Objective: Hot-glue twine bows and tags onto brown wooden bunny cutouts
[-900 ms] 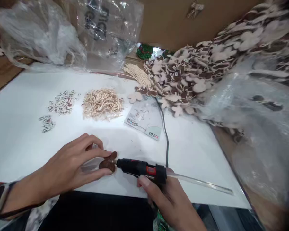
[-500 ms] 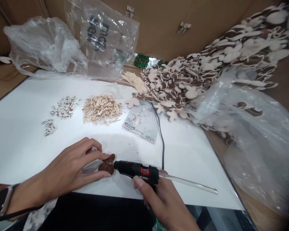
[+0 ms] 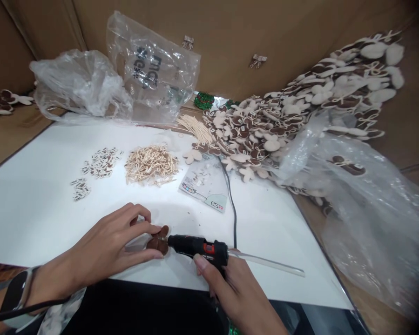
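Note:
My left hand (image 3: pixel 113 239) keeps a small dark brown felt piece (image 3: pixel 161 246) between thumb and index finger, down on the white tabletop. The piece has rounded lobes, partly covered by the fingertips. In my right hand (image 3: pixel 232 284) is a black hot glue gun (image 3: pixel 197 246) with a red patch on its side. A long clear glue stick (image 3: pixel 272 263) sticks out of its rear. The nozzle points left, right at the edge of the brown piece; whether it touches cannot be told.
Bow-like cream pieces (image 3: pixel 150 165) and small printed tags (image 3: pixel 103 162) lie in piles beyond my left hand. A printed plastic bag (image 3: pixel 206 186) and a black cord (image 3: pixel 233 204) lie farther right. Finished-looking brown-and-cream felt figures (image 3: pixel 272 142) heap up at back right, near clear plastic (image 3: pixel 370 223).
The head view has shifted slightly, so the background sits lower. Both hands, the felt piece and the glue gun hold nearly the same positions relative to one another.

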A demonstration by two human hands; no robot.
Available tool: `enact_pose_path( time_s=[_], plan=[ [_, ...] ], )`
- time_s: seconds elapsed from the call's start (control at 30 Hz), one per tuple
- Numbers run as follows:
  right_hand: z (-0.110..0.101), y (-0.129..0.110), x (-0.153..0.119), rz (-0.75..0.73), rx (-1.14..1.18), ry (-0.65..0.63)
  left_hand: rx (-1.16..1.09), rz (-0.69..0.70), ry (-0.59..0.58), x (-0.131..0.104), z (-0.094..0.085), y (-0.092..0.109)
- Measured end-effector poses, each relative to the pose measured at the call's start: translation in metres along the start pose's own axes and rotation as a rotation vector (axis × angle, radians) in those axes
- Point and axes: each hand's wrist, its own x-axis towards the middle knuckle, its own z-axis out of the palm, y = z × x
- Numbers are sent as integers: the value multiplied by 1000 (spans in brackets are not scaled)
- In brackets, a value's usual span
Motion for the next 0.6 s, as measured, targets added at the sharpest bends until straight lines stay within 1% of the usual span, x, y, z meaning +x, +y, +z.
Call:
enact_pose_path(
  time_s=[0.1,0.2,0.3,0.37,0.47,0.57,0.6],
  plan=[
    [-7,-9,2,109,-39,-10,-22,-7,-3,0,1,-1],
    [-21,-25,6,190,-154,16,-32,-10,-5,-1,0,-2],
    [-39,-42,9,176,-211,-18,-30,-1,-2,-2,0,-4],
    [-47,-47,9,161,-213,-25,-30,3,-3,-2,0,-5],
    [-46,-40,5,178,-141,3,-43,-12,-6,-3,2,-7],
    [-33,-21,1,211,45,-73,-64,-31,-14,-2,4,-7],
    [-28,-15,1,198,95,-74,-70,-39,-18,-2,4,-7]
  ],
)
